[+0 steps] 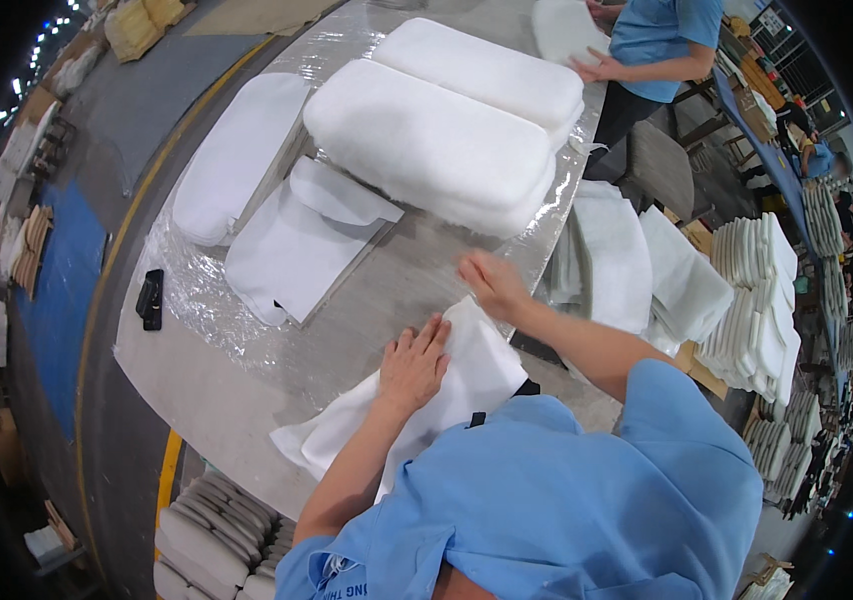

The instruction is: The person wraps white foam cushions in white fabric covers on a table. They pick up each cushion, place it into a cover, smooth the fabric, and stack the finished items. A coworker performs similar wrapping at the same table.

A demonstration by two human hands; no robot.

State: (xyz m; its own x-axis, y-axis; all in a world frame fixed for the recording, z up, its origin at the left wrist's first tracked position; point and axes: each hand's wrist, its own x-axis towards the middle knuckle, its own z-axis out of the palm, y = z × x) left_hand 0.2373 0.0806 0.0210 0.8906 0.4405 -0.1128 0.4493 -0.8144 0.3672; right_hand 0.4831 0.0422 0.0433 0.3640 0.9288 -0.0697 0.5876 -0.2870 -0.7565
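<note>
A white cloth piece (482, 350) lies bunched on the table right in front of me, with small black tabs by its near edge. My left hand (415, 368) rests flat on it, fingers stretched out. Just past the cloth's far right corner, my right hand (492, 284) is raised with its fingers curled in and slightly blurred. Whether anything is between those fingers is hidden. Beyond my hands sit thick white padded slabs (427, 130) in two stacks. To their left are flat white cut pieces (297, 250), one with a smaller curved piece (342, 190) on top.
Clear plastic film (197, 290) covers part of the table (177, 350). A black object (151, 300) lies near its left edge. White pads (612, 260) are piled off the right side, with grey pads (212, 530) below left. Another person (662, 50) handles a white piece opposite, near a stool (659, 170).
</note>
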